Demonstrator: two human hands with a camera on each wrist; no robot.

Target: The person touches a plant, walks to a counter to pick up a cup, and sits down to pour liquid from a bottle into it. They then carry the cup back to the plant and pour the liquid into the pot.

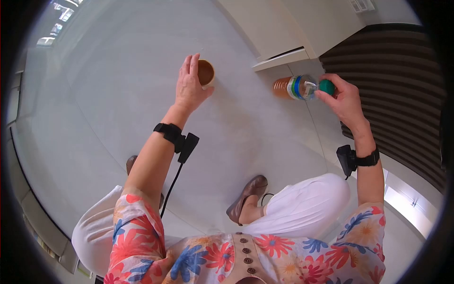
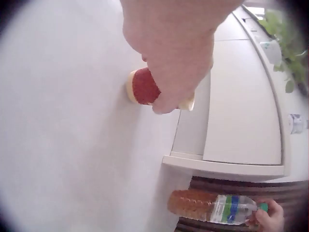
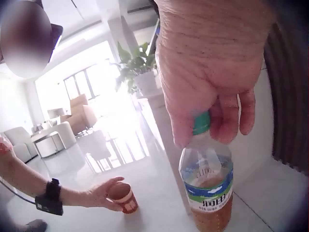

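Note:
My left hand (image 1: 190,87) is wrapped around a paper cup (image 1: 206,73) with brown liquid in it. In the left wrist view the cup's side shows red (image 2: 145,87) with a pale rim. My right hand (image 1: 344,97) grips a clear plastic bottle (image 1: 288,88) at its green cap (image 1: 326,87), thumb and fingers around the cap. Reddish-brown liquid fills the lower part of the bottle, below a blue, green and white label (image 3: 210,193). The cup and the bottle are apart, the bottle to the right of the cup.
Pale glossy floor (image 1: 236,118) lies under the hands. A white cabinet (image 1: 279,28) stands ahead, with a dark ribbed mat (image 1: 388,80) at the right. The person's shoe (image 1: 248,196) is close by. A potted plant (image 3: 135,67) and a tan chair (image 3: 81,113) appear farther off.

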